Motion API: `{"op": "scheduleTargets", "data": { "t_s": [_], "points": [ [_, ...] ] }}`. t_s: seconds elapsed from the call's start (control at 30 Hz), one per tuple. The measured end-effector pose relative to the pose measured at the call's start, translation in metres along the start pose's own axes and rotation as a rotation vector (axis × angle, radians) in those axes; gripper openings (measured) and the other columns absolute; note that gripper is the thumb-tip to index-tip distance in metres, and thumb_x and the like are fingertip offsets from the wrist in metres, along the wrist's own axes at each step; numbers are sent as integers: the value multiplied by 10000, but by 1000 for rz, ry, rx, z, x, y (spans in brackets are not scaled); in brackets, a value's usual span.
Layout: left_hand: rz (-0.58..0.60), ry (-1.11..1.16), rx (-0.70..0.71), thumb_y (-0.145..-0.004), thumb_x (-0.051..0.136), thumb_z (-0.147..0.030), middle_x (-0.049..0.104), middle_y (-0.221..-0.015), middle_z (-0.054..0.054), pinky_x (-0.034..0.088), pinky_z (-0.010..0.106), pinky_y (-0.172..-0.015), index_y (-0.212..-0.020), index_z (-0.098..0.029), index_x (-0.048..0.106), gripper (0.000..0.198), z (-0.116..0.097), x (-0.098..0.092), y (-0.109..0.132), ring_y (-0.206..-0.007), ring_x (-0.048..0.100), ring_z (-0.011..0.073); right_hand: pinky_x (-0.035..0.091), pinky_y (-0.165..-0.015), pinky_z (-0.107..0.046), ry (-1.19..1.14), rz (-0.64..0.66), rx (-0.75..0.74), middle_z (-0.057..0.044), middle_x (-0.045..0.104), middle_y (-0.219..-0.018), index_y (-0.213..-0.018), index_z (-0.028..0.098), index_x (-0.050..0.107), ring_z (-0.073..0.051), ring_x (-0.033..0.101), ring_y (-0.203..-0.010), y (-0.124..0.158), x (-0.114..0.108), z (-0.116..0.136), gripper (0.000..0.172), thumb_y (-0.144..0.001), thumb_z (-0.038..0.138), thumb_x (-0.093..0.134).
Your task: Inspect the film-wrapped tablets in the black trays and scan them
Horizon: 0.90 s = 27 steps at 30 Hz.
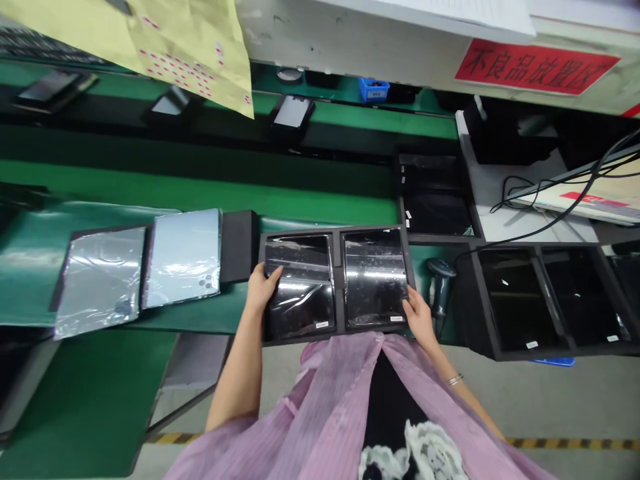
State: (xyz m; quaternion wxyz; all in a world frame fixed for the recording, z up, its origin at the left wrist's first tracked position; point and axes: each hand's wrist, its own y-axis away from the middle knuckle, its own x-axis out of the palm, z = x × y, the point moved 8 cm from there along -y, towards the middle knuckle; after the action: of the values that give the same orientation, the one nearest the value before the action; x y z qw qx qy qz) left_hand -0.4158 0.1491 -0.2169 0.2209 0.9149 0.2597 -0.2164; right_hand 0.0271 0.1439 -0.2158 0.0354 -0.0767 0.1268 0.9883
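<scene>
At the near bench [200, 319] edge, my left hand [263, 288] clamps the left rim of the black tray [337, 280]. My right hand [418, 319] grips its right rim.

Pale pink pinstriped smock [320, 413] worn open at front. Black top [393, 407] with white floral print seen beneath. Thin silver bracelet [455, 380] worn on wrist of right hand [419, 320].

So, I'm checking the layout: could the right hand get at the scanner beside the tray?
Probably yes, but it would have to let go first: the right hand holds the tray by its edge, and the scanner stands just beside it, nothing between.
</scene>
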Motion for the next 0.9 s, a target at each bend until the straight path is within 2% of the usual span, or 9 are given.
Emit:
{"op": "scheduleTargets", "data": {
  "t_s": [0.1,0.23,0.33,0.4,0.47,0.57,0.7,0.8,0.9],
  "points": [
    [-51,-156,107,-703,600,-354,528,-1224,272,291,490,-1074,-1100,-52,543,502,-16,5,14,-1233,436,390,213,-1162,-459,154,-93,-92,-75,531,-1359,-1061,232,649,-257,402,-1332,-1,-16,17,327,-768,351,566],
    [-187,-424,189,-826,480,-387,345,-1418,259,181,479,-1122,-1244,-54,490,535,-17,-1,53,-1356,251,393,90,-1168,-509,281,-369,-29,-175,335,-1476,-1278,140,463,-308,194,-1420,-16,-73,20,560,-765,343,555],
    [-256,-619,-16,-872,395,-452,488,-1267,301,359,527,-979,-1307,-14,411,617,12,-10,72,-1184,465,436,336,-1041,-563,283,-368,142,-225,528,-1260,-1185,108,485,-372,446,-1250,-46,-96,1,566,-697,342,650],
    [-232,-628,-142,-884,365,-480,568,-1152,306,439,528,-846,-1293,-13,412,623,32,-12,76,-1024,575,440,513,-820,-463,241,-266,235,-134,642,-989,-1018,134,542,-288,633,-944,-66,-94,-10,404,-693,337,672],
    [-211,-631,-197,-893,346,-494,615,-1068,294,464,511,-777,-1240,-35,457,586,41,-13,74,-934,619,428,528,-637,-344,196,-184,281,-53,639,-814,-922,152,539,-196,642,-699,-72,-91,-9,331,-692,343,679],
    [-207,-653,-249,-903,332,-478,642,-993,285,470,500,-752,-1143,-56,513,518,44,-14,69,-912,635,422,490,-552,-291,144,-85,309,-21,628,-692,-917,158,543,-167,609,-578,-44,-93,11,390,-657,400,702],
    [-244,-682,-283,-915,294,-464,642,-1020,277,473,516,-753,-1125,-58,517,509,40,-13,69,-919,636,432,470,-532,-295,118,146,379,-38,640,-591,-928,126,602,-172,586,-521,35,-82,36,459,-643,462,730],
    [-277,-708,-287,-917,297,-456,645,-1037,259,479,510,-762,-1126,-61,516,499,39,-11,71,-930,637,427,449,-511,-283,139,251,446,-19,623,-533,-860,139,584,-160,563,-487,79,-61,33,393,-656,447,717],
    [-295,-732,-290,-918,318,-447,655,-1027,240,486,493,-760,-1123,-75,519,470,41,-11,72,-926,645,404,424,-483,-264,164,263,505,7,601,-503,-809,170,516,-151,553,-462,94,-44,16,340,-680,446,668]
  ]
}}
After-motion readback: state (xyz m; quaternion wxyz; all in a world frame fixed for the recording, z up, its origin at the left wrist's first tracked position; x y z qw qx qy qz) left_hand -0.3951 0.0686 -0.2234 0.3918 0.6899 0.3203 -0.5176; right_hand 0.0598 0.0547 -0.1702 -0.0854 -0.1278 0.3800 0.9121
